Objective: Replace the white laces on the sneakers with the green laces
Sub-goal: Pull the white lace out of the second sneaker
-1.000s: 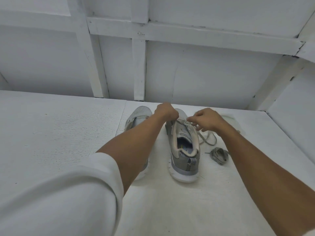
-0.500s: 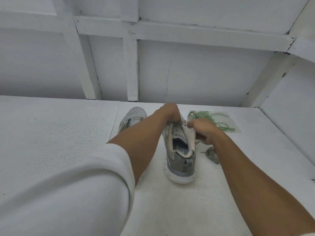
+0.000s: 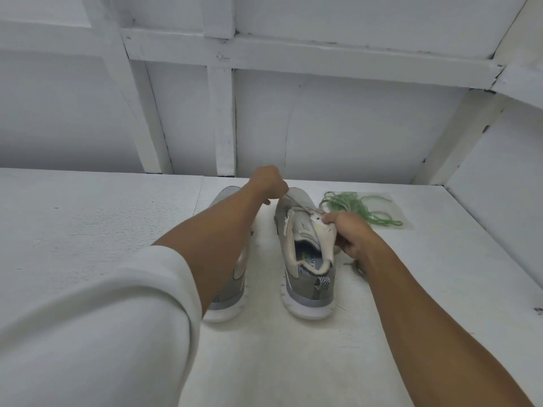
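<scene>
A: Head view. What are the hands doing?
B: The left grip (image 3: 269, 186) is clenched on a strand of white lace (image 3: 296, 202), which runs taut from the fist down to the eyelets of the right sneaker (image 3: 311, 289). The fingertips face away, so how they pinch it is hidden.
A: And the other?
B: The right grip (image 3: 351, 233) grasps that same sneaker by the edge of its upper, near the top eyelets. Most of its fingers are tucked behind the flap.
A: Where do the sneakers stand?
B: Both are on the white table (image 3: 88, 215), side by side, heels towards the camera. The left sneaker (image 3: 227, 301) is largely covered by the left forearm — only toe and heel show.
A: The green laces?
B: The green laces (image 3: 358, 207) lie in a loose tangle on the table just beyond the right grip, untouched. They may be on a clear wrapper, but that is hard to make out.
A: Anything else?
B: A greyish cord (image 3: 357, 267) peeks out beside the right wrist, mostly hidden. A white sleeve (image 3: 88, 318) fills the lower left, cut off by the frame.
</scene>
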